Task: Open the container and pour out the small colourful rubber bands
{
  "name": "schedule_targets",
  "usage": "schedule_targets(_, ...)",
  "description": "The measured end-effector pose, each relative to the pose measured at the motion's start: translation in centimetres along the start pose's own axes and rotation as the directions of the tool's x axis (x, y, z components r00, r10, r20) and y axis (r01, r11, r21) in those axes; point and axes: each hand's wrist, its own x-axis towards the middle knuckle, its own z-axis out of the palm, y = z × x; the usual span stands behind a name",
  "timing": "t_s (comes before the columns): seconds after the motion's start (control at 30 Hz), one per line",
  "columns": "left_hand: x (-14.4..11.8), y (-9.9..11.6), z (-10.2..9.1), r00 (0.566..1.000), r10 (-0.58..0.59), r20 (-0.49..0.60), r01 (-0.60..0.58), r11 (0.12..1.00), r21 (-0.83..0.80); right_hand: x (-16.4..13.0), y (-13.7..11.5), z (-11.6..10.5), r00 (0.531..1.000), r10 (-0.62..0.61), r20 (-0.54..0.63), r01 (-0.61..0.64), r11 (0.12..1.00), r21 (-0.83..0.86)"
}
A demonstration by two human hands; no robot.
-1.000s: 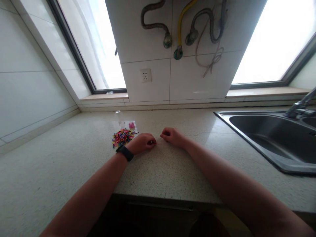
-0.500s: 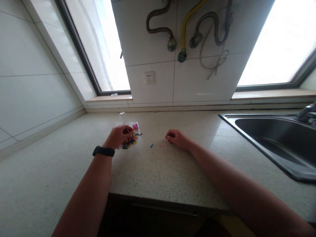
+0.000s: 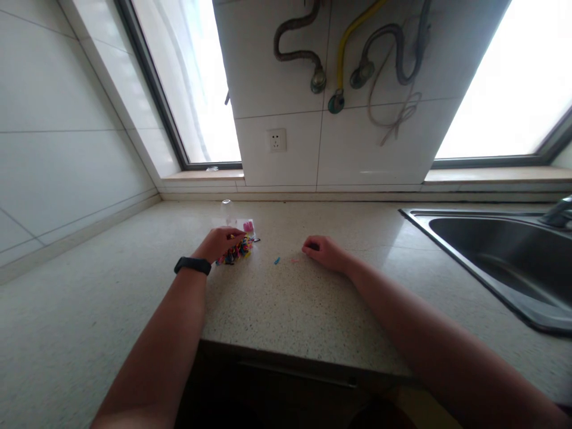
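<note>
My left hand (image 3: 224, 241), with a dark band on its wrist, reaches over a heap of small, thin, many-coloured pieces (image 3: 239, 251). Its fingers are pinched together at the heap's upper right edge; whatever is between them is too small to make out. Resting on the counter to the right, my right hand (image 3: 322, 250) has its fingers curled in, and their tips are partly hidden. Between the hands lie a small blue piece (image 3: 277, 261) and a pale pink piece (image 3: 294, 260). Just beyond my left hand sit a bright pink item (image 3: 248, 226) on clear plastic and a clear cup (image 3: 227, 208).
A speckled pale counter (image 3: 277, 310) spans the view, its front edge near me. At the right a steel sink (image 3: 487, 256) with a tap (image 3: 558, 211) is set into it. Behind are a tiled wall with a socket (image 3: 277, 140), hoses (image 3: 342, 56) and windows.
My left hand has lowered its fingertips onto the heap and turned flatter. My right hand stays in about the same place, fingers still curled. The whole view has shifted slightly.
</note>
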Motion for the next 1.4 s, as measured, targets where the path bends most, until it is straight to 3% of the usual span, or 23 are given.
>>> schedule_targets(0.2,-0.1,-0.6,-0.3,0.997,-0.048,-0.065,0.055,0.992,0.11,0.0,-0.1,-0.1,1.0,-0.002,-0.011,0.002,1.0,0.001)
schedule_targets(0.33,-0.2,-1.0,-0.2,0.989,-0.142,0.05,0.133,0.98,0.149,-0.1,-0.3,-0.3,1.0,0.015,-0.001,-0.015,1.0,-0.012)
schedule_targets(0.57,-0.1,-0.1,0.1,0.989,-0.035,0.141,0.025,0.997,0.069,-0.2,-0.5,-0.3,1.0,-0.001,0.013,0.001,1.0,-0.018)
schedule_targets(0.73,0.2,-0.9,0.7,0.985,0.048,0.164,-0.052,0.998,0.022,-0.2,-0.6,-0.3,1.0,0.003,0.026,-0.002,0.999,-0.04)
schedule_targets(0.93,0.2,-1.0,0.9,0.979,0.117,0.167,-0.122,0.992,0.018,-0.2,-0.5,-0.2,1.0,-0.009,0.028,0.01,0.999,-0.041)
schedule_targets(1.07,0.2,-0.5,0.6,0.992,0.093,0.081,-0.091,0.995,-0.028,-0.2,-0.6,-0.2,1.0,-0.005,0.028,0.006,0.999,-0.054)
schedule_targets(1.2,0.3,-0.6,0.4,0.999,0.033,-0.018,-0.033,0.999,-0.002,-0.2,-0.5,-0.1,0.999,-0.038,0.028,0.04,0.998,-0.041)
schedule_targets(1.3,0.3,-0.9,0.4,0.998,-0.01,0.064,0.007,0.998,0.061,-0.4,-0.6,0.2,0.994,-0.094,0.047,0.097,0.993,-0.061)
schedule_targets(1.4,0.3,-1.1,0.7,0.991,0.017,0.131,-0.03,0.995,0.1,-0.4,-1.0,0.6,0.972,-0.216,0.095,0.226,0.966,-0.122)
